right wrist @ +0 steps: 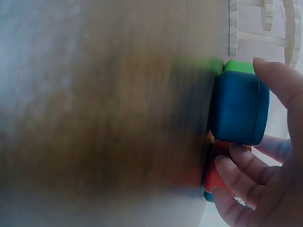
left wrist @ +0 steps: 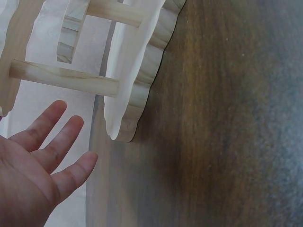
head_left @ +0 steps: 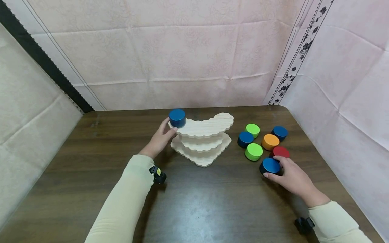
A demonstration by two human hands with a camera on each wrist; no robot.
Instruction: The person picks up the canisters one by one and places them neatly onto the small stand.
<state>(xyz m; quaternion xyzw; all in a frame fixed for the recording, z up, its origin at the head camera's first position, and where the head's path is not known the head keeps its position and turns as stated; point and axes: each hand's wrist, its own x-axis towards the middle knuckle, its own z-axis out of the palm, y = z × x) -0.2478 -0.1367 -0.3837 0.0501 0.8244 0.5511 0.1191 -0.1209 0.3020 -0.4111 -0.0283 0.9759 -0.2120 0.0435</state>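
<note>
A blue round tin [head_left: 177,118] sits at the left end of the top tier of a pale wooden stand [head_left: 209,127] with scalloped, cloud-shaped shelves. My left hand [head_left: 161,137] holds this tin between thumb and index finger; in the left wrist view the other fingers [left wrist: 61,146] spread loosely beside a wooden post [left wrist: 66,79]. On the right, my right hand [head_left: 293,175] grips another blue tin [head_left: 270,166] by its sides, thumb on the near side. In the right wrist view, that blue tin [right wrist: 239,108] is close to the tabletop, with a red tin [right wrist: 218,168] behind the lower fingers.
Near the right hand stand a red tin [head_left: 280,152], an orange tin [head_left: 270,141], green tins [head_left: 253,152] [head_left: 252,130] and further blue tins [head_left: 245,139] [head_left: 279,132]. The dark wooden table [head_left: 194,202] meets hanging pale cloth [head_left: 188,67] at its back edge.
</note>
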